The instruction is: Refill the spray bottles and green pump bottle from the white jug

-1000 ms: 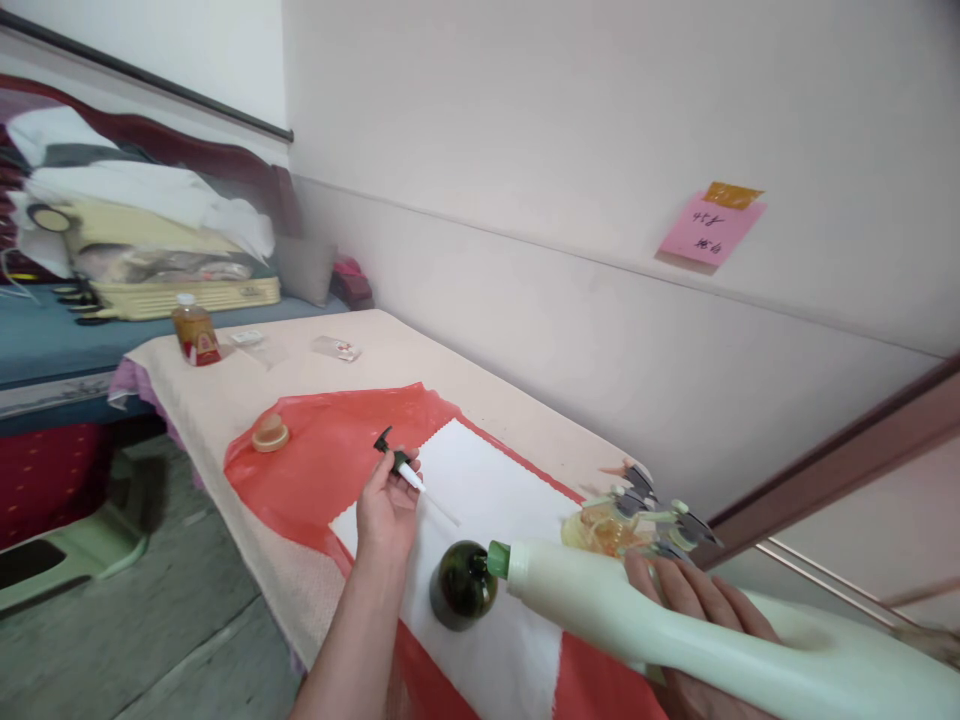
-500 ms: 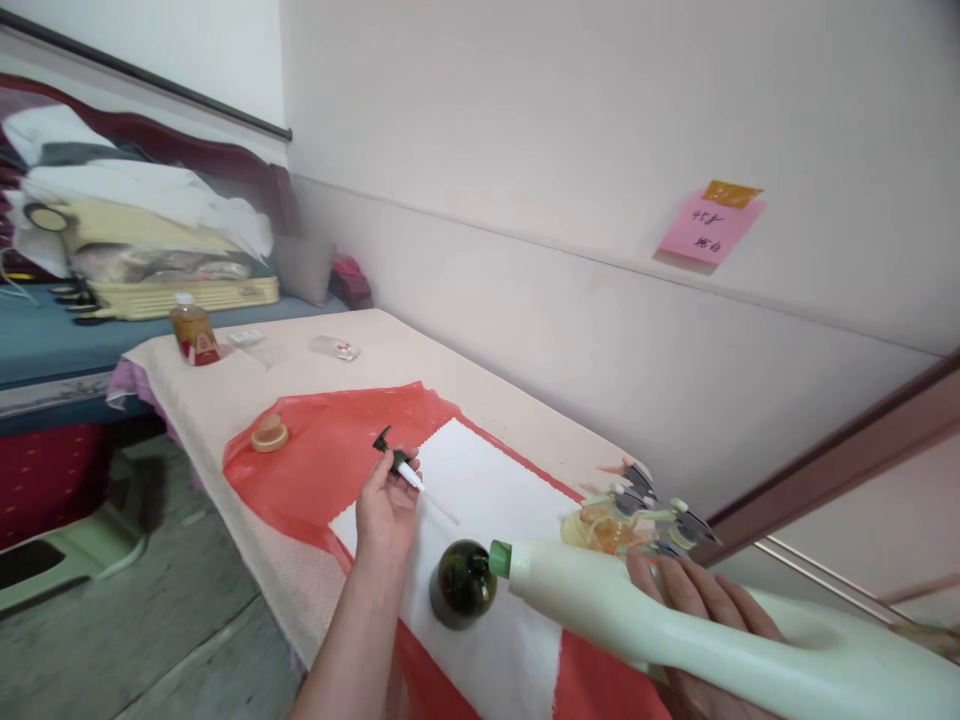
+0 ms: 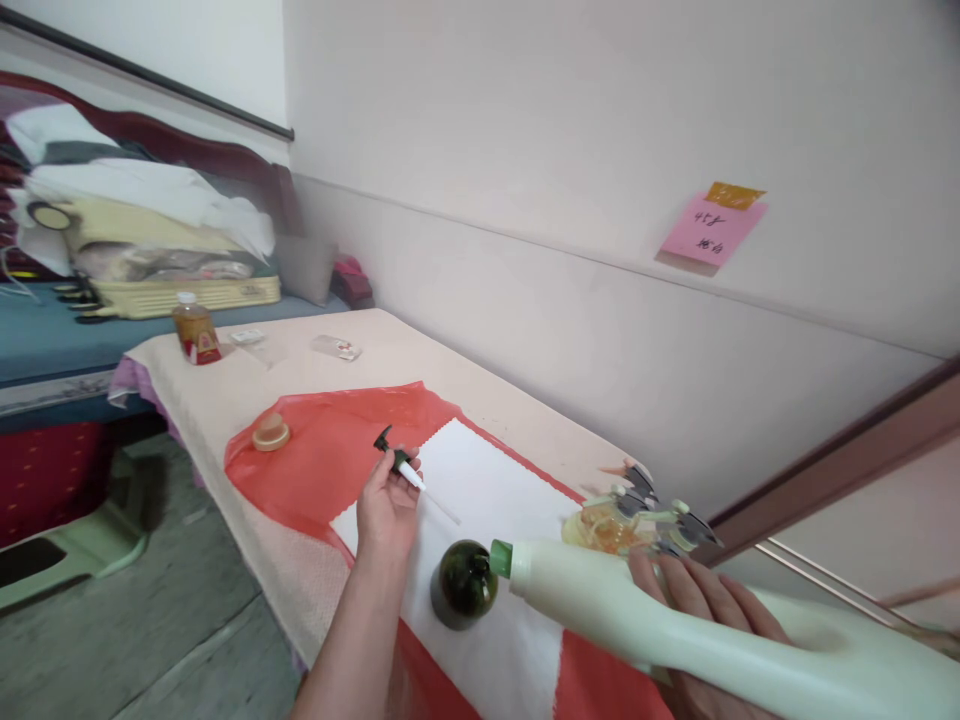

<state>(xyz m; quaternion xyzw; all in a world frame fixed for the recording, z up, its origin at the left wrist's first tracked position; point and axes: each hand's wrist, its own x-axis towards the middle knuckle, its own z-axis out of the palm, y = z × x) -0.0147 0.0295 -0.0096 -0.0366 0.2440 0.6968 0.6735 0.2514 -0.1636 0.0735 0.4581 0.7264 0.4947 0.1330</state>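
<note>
My left hand (image 3: 386,512) is closed on a black pump dispenser head (image 3: 397,462) with a white tube, held above the white cloth (image 3: 480,490). My right hand (image 3: 701,600) grips a large pale green jug (image 3: 675,625), tipped over so that its green spout (image 3: 500,558) rests at the mouth of a dark green round bottle (image 3: 463,583). That bottle stands on the white cloth, which lies on a red plastic sheet (image 3: 322,450).
A tan cap (image 3: 270,433) lies on the red sheet. A small amber bottle (image 3: 195,330) and packets sit at the table's far end. A clear dish with scissors-like tools (image 3: 637,512) is by the wall. A pink note (image 3: 709,230) hangs on it.
</note>
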